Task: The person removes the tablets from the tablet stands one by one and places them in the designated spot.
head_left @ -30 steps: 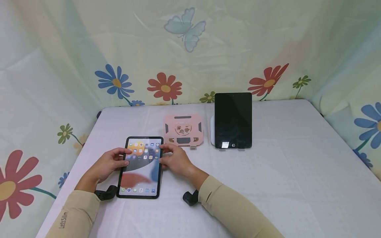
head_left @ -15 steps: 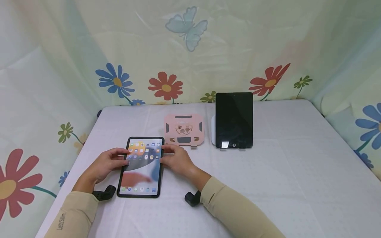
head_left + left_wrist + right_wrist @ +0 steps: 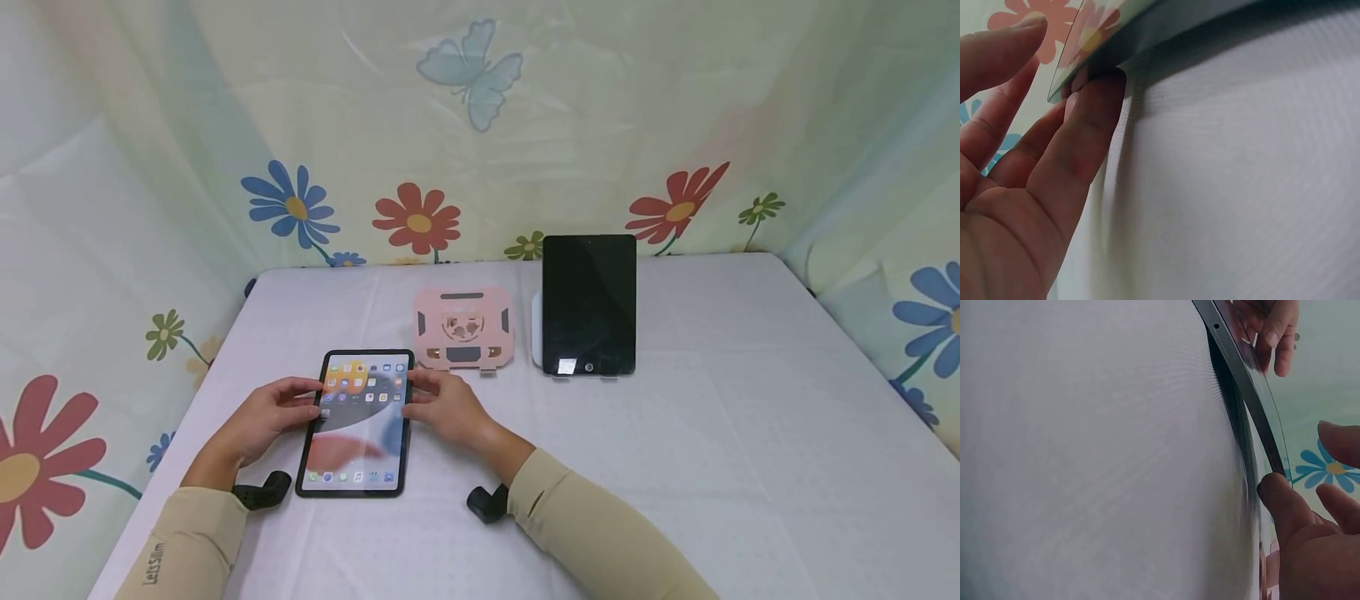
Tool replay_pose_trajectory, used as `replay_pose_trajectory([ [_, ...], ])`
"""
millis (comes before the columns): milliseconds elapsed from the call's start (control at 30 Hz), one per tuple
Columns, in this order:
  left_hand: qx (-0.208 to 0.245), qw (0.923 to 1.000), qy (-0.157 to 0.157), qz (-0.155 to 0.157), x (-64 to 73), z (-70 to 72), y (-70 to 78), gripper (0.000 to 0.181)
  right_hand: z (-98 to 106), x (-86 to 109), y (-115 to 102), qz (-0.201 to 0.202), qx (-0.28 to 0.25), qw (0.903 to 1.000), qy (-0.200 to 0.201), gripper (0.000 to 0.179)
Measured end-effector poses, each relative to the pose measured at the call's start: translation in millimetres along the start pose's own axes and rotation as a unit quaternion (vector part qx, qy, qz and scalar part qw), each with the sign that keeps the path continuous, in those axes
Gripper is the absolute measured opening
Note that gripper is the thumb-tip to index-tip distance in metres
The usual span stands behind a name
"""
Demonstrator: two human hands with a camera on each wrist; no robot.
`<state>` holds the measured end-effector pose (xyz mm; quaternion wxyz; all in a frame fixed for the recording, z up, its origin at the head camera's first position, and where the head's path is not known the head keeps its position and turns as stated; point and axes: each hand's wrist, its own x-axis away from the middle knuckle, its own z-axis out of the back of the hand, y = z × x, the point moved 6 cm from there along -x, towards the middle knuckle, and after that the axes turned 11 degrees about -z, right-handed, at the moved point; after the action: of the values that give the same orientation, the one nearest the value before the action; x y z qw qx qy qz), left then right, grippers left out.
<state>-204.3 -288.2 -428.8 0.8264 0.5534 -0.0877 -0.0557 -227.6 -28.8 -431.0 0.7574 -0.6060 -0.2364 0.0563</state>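
Tablet (image 3: 354, 454) glows over white tablecloth (image 3: 645, 467), flowered drapes (image 3: 337, 100) hanging behind.

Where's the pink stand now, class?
In the head view, the pink stand is left of the dark tablet, beyond and right of the lit tablet.

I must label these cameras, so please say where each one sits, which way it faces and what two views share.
Head: on the person's head, facing forward and down at the lit tablet, dark tablet and pink case; left grip, right grip and sleeves show.
Left wrist: on that wrist, facing the lit tablet's left edge; the left grip shows.
Right wrist: on that wrist, facing the opposite edge; the right grip shows, the left grip beyond.
Shared by both wrist views: the lit tablet, left grip and flowered cloth.
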Motion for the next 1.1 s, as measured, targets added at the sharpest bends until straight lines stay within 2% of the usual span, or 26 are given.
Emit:
replay_pose_trajectory([
  [333,-0.001,1.0000,0.005,-0.004,0.1,-1.6,-6.0,0.046,0.1,-0.4,6.4,0.002,-0.003,0.9998,-0.021,0.055],
  [567,0.000,1.0000,0.008,0.003,-0.8,-3.1,-8.3,0.046,0.4,-1.8,10.5,-0.001,-0.006,0.9996,-0.028,0.055],
  [867,0.006,1.0000,0.006,0.002,-0.6,-4.1,-8.2,0.046,-0.2,-0.8,9.6,-0.008,-0.004,0.9996,-0.028,0.057],
  [1100,-0.006,1.0000,0.004,0.006,-1.9,-2.5,-5.6,0.047,-0.9,0.6,7.5,-0.013,0.006,0.9995,-0.028,0.058],
])
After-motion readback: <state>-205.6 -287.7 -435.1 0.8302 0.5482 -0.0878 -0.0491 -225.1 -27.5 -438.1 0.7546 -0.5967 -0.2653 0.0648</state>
